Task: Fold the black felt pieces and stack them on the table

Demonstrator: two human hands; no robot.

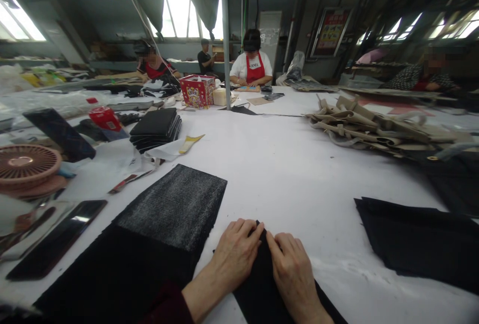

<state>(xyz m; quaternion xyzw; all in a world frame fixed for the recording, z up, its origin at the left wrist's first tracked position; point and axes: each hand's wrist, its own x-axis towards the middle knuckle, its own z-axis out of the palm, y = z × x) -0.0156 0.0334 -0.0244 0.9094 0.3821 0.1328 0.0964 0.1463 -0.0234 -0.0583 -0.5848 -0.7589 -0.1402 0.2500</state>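
Observation:
A piece of black fabric [262, 284] lies on the white table in front of me, narrowing to a corner at its far end. My left hand [236, 249] is closed on the left edge of that corner, thumb and fingertips pressed together at the fabric. Just across from it, my right hand [292, 266] has its fingers curled onto the right edge. The fingertips of both hands almost meet, and they hide part of the fabric edge. Left of my hands are black sheets [123, 264], the top one with a greyish, speckled end [175, 204].
More black pieces [415, 239] lie at right. At left are a phone [60, 239], a pink fan [30, 164] and a stack of folded black pieces [156, 127]. A beige heap [359, 122] sits far right. Across the table, a person in a red apron [254, 70] works; others sit farther off.

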